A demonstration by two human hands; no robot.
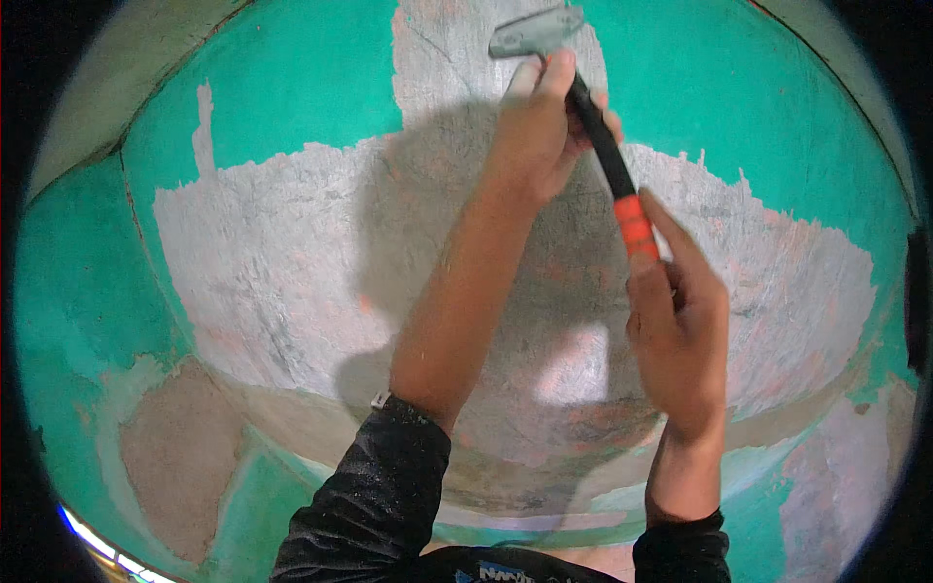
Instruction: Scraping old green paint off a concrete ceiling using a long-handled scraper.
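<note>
Both hands are on a long-handled scraper [606,149] with a grey head, a black shaft and an orange band low on the handle. The scraper's head [536,33] lies against, or close to, a bare strip at the top of the wall; blur hides whether its blade touches. My left hand [536,138] grips the shaft just below the head, thumb up near it. Lower down and to the right, my right hand [681,328] is wrapped around the grip, hiding its end. Behind them spreads a whitish-grey scraped patch [270,255] with faint pinkish traces.
Green paint [321,73] with ragged edges borders the bare patch above and at the sides. A wall corner [135,211] runs down at left. Below it is a brownish bare spot [182,452]. My shadow darkens the middle of the patch. Bright light shows at lower left.
</note>
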